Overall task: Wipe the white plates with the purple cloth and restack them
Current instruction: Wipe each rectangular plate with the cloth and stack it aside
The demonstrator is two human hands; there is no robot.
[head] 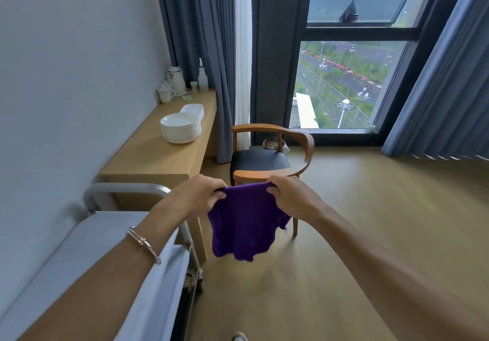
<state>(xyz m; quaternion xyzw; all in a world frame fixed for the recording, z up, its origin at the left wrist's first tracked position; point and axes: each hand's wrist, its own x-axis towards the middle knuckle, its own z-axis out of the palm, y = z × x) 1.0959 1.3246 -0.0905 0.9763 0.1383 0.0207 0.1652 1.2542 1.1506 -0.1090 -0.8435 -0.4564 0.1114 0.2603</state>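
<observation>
Bare wooden floor (383, 221) lies open right of the chair (264, 159), which stands just beside the counter (158, 161). 1 stack of white plates (180, 129) sits on the counter, with an oval dish (194, 110) just behind. The left hand (201, 192) and right hand (289, 195) pinch the purple cloth (246, 224) by its 2 top corners with curled fingers (220, 194). The cloth hangs in the air, well apart from the plates.
</observation>
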